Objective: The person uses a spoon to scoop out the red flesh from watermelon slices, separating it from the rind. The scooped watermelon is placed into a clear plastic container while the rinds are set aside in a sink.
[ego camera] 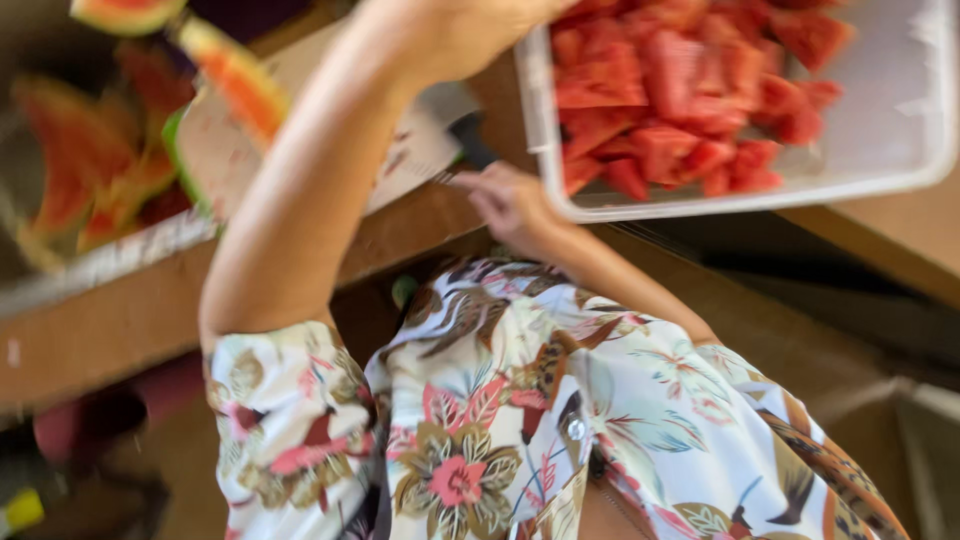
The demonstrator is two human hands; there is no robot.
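Note:
A white plastic tray (pixel 890 130) heaped with red watermelon chunks (pixel 680 90) hangs tilted at the upper right. My left hand (pixel 470 25) reaches up to the tray's left rim and seems to grip it; the frame's top cuts off the fingers. My right hand (pixel 510 205) sits just below the tray's lower left corner, fingers curled beside a dark knife handle (pixel 470 135). Blur hides whether it holds the handle or the tray. My floral shirt (pixel 520 420) fills the bottom.
Watermelon rinds (pixel 90 160) lie piled at the left beside a white cutting board (pixel 225 150) with a rind slice (pixel 235 75) on it. A wooden counter edge (pixel 120 320) runs across. A yellow object (pixel 20 510) lies at the bottom left, low down.

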